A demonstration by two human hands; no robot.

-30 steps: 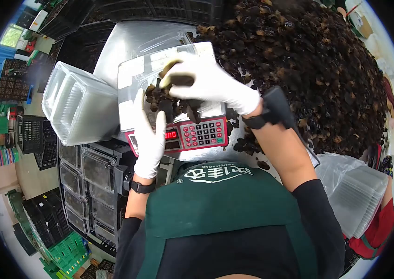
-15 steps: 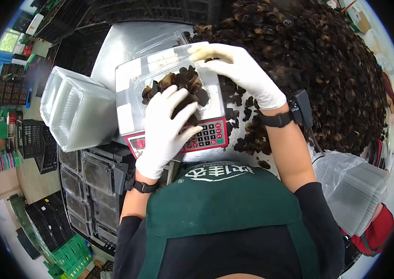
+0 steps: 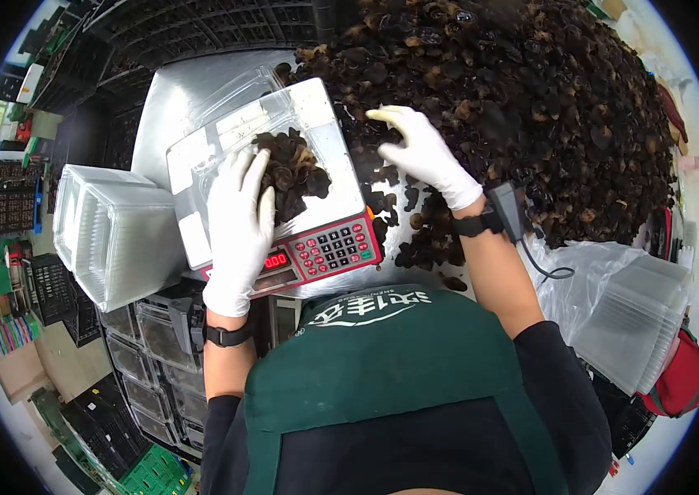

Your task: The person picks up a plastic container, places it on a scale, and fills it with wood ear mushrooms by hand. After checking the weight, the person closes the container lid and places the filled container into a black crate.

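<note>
A clump of dark wood ear mushrooms (image 3: 290,169) sits in a clear plastic tray (image 3: 232,142) on a red-framed digital scale (image 3: 335,136). My left hand (image 3: 238,210), in a white glove, rests along the near left side of the clump, its fingers stretched out and touching the mushrooms. Part of the tray is hidden under that hand. To the right of the scale, my gloved right hand (image 3: 425,153) hovers by the edge of a large mushroom pile (image 3: 531,107), thumb and fingers apart, holding nothing. The scale's lit red display (image 3: 275,261) appears to read 0.00.
Stacked clear trays (image 3: 122,235) stand left of the scale, with another stack (image 3: 634,326) in a plastic bag at right. Black crates (image 3: 217,33) line the back. Loose mushrooms (image 3: 428,239) lie on the metal table (image 3: 170,115). Lidded boxes (image 3: 139,363) sit lower left.
My right hand has left the tray's far right corner and moved right toward the pile. My left hand has slid off the top of the clump to its left side. The view has shifted somewhat.
</note>
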